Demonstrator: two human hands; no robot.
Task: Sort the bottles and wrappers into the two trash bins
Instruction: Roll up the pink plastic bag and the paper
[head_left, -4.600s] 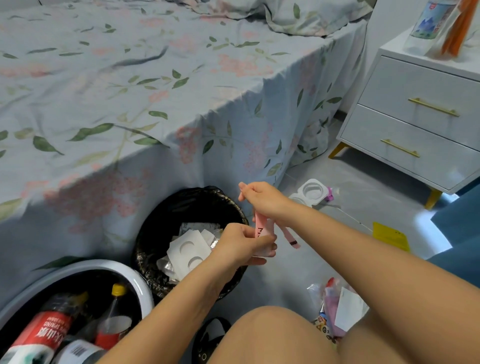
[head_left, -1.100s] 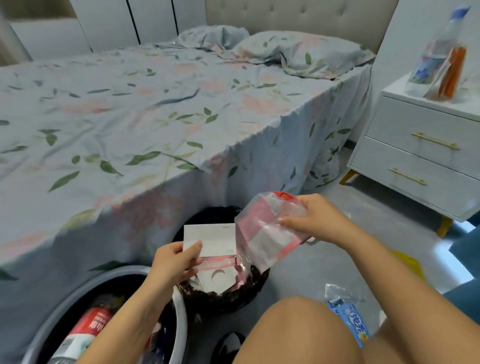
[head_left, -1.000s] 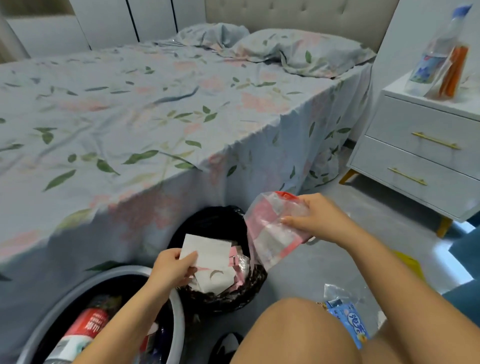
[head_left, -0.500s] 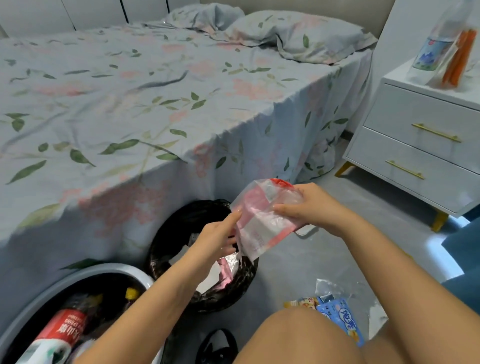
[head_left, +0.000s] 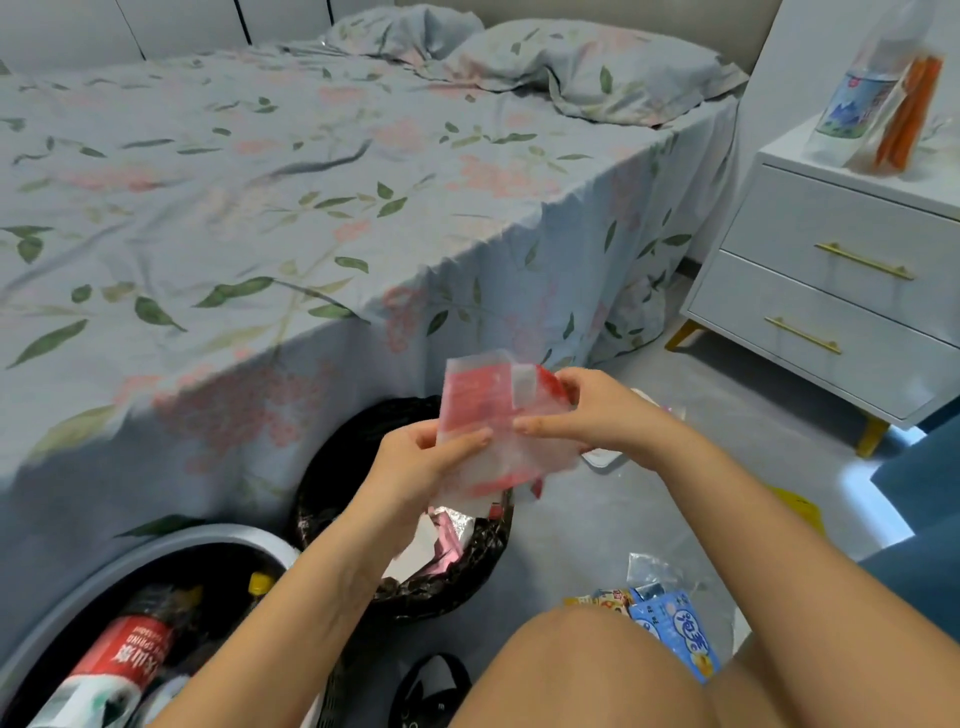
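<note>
A clear plastic wrapper with red print is held flat above the black-lined bin. My left hand pinches its lower left edge and my right hand grips its right side. The black-lined bin holds white and pink wrappers and foil. At the lower left, the grey-rimmed bin holds bottles, one with a red label. More wrappers lie on the floor by my knee, among them a blue packet and a clear one.
The bed with a floral sheet stands right behind the bins. A white nightstand at the right carries a bottle and an orange packet. A yellow item and a white plastic piece lie on the grey floor.
My left hand dropped the white card into the black-lined bin, then came up and took hold of the red-printed wrapper that my right hand held. The wrapper now sits flat between both hands.
</note>
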